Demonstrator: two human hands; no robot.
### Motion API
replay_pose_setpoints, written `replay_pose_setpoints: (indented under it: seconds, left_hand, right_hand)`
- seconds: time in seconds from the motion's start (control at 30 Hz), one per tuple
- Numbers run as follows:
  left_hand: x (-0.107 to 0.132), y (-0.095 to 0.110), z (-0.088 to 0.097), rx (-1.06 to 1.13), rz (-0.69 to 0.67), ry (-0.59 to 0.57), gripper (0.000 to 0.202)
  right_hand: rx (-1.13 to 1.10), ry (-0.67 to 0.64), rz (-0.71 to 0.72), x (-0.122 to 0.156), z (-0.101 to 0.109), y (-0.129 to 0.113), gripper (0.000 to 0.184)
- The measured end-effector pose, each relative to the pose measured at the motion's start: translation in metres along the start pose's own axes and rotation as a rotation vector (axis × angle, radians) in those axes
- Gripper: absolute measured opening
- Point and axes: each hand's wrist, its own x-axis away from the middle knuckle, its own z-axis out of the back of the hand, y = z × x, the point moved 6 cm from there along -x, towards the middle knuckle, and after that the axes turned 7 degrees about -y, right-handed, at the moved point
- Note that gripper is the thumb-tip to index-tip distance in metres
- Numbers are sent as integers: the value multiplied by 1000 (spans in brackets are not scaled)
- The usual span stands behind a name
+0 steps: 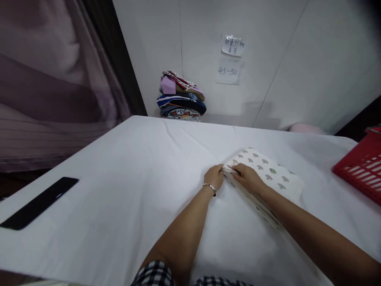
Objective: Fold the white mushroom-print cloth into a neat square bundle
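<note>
Cloth [269,172], off-white with grey mushroom-like motifs and folded into a flat, layered rectangle, lies right of centre on the white cloth-covered table [125,171]. Our left hand [213,177] pinches its left-hand corner between thumb and fingers; our right hand [248,177] pinches the layered edge just beside it. We cannot tell how many layers each grip takes in (the fingers hide the count).

Method, in our judgement: match the layer edges at the corner before pulling, draw gently outward with the left, and let the right run along the edge to press out slack. We should lift little, lest the lower layers slip. The red slotted plastic basket [364,159] stands well apart, so snagging seems unlikely.
</note>
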Motion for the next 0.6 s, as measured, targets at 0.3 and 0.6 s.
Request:
replay_pose_setpoints:
  seconds: [0.3, 0.6]
  left_hand:
    - [0, 0, 0, -3, 7, -11, 38]
    - [-1, -1, 0, 28, 22, -12, 36]
  right_hand:
    - [-15, -3, 26, -2, -1, 1, 26]
    - [87, -22, -10, 1, -3, -3, 23]
